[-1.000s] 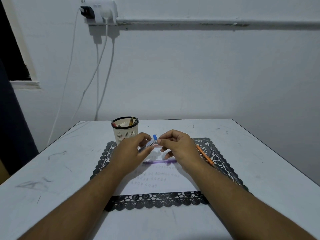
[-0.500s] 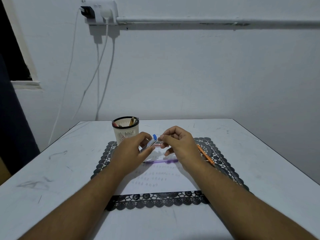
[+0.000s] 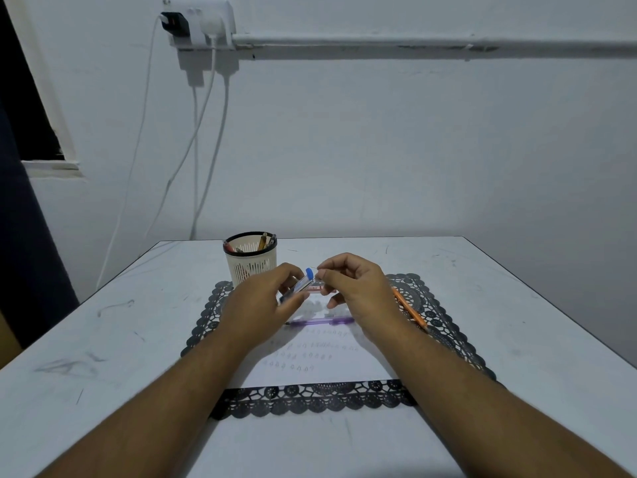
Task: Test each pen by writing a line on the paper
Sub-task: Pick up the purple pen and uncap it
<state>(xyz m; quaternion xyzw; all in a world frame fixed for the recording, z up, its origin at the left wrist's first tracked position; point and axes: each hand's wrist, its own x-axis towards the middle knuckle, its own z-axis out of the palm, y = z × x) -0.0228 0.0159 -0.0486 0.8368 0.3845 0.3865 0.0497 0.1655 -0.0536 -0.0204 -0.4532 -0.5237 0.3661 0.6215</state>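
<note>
My left hand [image 3: 255, 305] grips a small clear tube with a blue cap [image 3: 305, 279], tilted up to the right. My right hand [image 3: 358, 288] pinches a thin grey lead [image 3: 314, 268] just beside the cap. A red-labelled barrel [image 3: 315, 288] shows under my right fingers; which hand holds it is unclear. Both hands hover over the white paper [image 3: 320, 363], which carries several rows of small scribbles. A purple pen [image 3: 320, 321] lies across the paper below my hands. An orange pencil [image 3: 410, 310] lies on the mat to the right.
A white mesh cup [image 3: 250, 262] with several pens stands at the mat's far left corner. The paper lies on a black lace mat [image 3: 310, 400] on a white table [image 3: 103, 339]. Cables hang down the wall behind.
My right hand has risen slightly and drawn away from the tube's blue cap, and the thin lead now shows between its fingertips. My left hand stays almost still.
</note>
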